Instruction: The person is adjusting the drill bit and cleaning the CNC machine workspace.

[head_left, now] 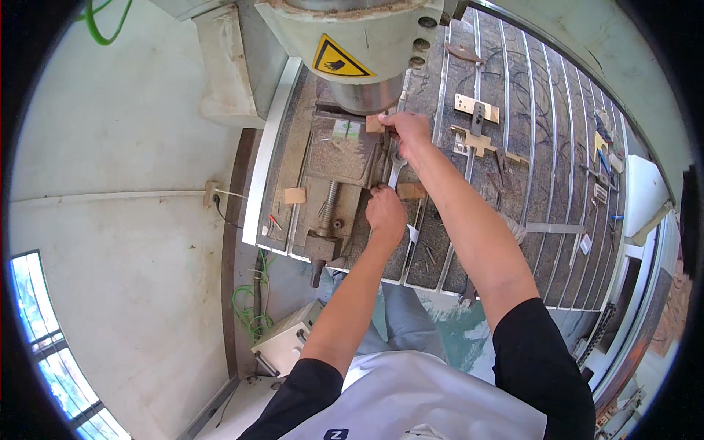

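Under the spindle head, a machine vise (342,150) with a bare lead screw is set on the slotted table. My right hand (412,130) reaches to the vise's far end, its fingers closed at the edge of a small wooden block (375,123). Close to the vise's right side, my left hand (386,214) is closed around the near end of a metal open-end wrench (396,173). The wrench's jaw points away from me, just below my right hand. Another wooden block (411,191) lies right of my left fingertips.
Above the vise hangs the machine's spindle (367,95). To the right, clamped brass-coloured plates (480,141) and loose tools lie on the slotted table (539,198). A small wooden piece (295,196) and a red-tipped tool (275,221) are at the left. A grey box (287,339) stands below the table.
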`<move>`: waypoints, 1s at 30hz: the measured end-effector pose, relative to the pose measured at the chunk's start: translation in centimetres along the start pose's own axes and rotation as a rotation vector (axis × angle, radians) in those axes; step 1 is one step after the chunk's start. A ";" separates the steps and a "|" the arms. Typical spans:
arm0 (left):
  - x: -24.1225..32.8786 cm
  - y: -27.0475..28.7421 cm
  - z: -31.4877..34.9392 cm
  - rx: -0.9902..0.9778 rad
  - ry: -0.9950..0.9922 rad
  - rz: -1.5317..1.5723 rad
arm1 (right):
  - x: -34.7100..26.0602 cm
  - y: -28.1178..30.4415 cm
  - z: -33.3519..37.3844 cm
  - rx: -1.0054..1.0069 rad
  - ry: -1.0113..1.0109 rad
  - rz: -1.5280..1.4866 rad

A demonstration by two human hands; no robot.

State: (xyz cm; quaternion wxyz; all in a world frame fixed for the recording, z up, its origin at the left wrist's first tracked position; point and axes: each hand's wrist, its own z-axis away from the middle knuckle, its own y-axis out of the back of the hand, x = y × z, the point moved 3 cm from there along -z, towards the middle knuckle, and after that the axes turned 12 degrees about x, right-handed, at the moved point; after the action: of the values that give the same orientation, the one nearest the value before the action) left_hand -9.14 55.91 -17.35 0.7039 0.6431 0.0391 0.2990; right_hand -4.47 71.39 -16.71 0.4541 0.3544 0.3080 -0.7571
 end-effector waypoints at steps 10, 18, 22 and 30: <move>1.1 3.6 2.8 0.026 -0.154 0.086 | 0.6 -0.1 -0.8 -0.041 -0.033 -0.006; -7.4 13.2 9.7 -0.128 -0.295 0.446 | 0.0 -0.5 -0.7 -0.071 -0.094 -0.014; -14.9 15.9 12.0 -0.128 0.067 0.958 | 0.2 0.0 -1.6 -0.050 -0.082 0.048; -20.6 14.5 12.5 0.203 0.270 1.322 | 0.5 -0.2 -1.6 -0.074 -0.069 0.075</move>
State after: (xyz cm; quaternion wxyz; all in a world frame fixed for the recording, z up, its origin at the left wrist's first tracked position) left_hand -25.85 35.13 -8.56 0.2983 0.5519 -0.2466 0.7386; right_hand -4.38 72.53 -18.01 0.5053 0.3224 0.3065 -0.7394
